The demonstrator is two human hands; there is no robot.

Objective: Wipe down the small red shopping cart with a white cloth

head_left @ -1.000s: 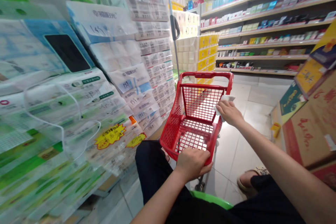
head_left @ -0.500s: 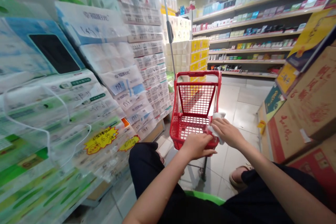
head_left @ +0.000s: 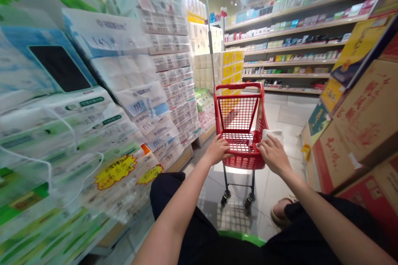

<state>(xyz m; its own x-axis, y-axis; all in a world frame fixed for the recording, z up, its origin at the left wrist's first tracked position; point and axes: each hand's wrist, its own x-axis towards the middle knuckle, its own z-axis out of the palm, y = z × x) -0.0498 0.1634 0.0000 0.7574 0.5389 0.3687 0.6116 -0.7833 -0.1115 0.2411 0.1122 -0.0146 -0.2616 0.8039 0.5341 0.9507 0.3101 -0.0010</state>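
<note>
A small red shopping cart (head_left: pixel 239 160) with a grid basket stands on black legs and casters in front of my knees. My left hand (head_left: pixel 217 150) grips the near left corner of its basket, fingers curled over the rim. On the opposite side, my right hand (head_left: pixel 275 153) presses a white cloth (head_left: pixel 276 134) against the outer right edge of the basket. Part of the cloth shows beyond my fingers; the rest is hidden under them. A thin metal pole (head_left: pixel 210 39) rises at the cart's left side.
Stacked tissue packs (head_left: pixel 174 78) line the left, with a dark-screened phone (head_left: pixel 60 68) and a white cable (head_left: pixel 46 161) on them. Cardboard boxes (head_left: pixel 370 112) rise at the right. Stocked shelves (head_left: pixel 289 45) span the back. A green seat edge (head_left: pixel 242 237) shows beneath me.
My left hand has gone from the near right part of the basket to its left corner. The cart has turned and shifted slightly; the right hand with the cloth has moved a little right.
</note>
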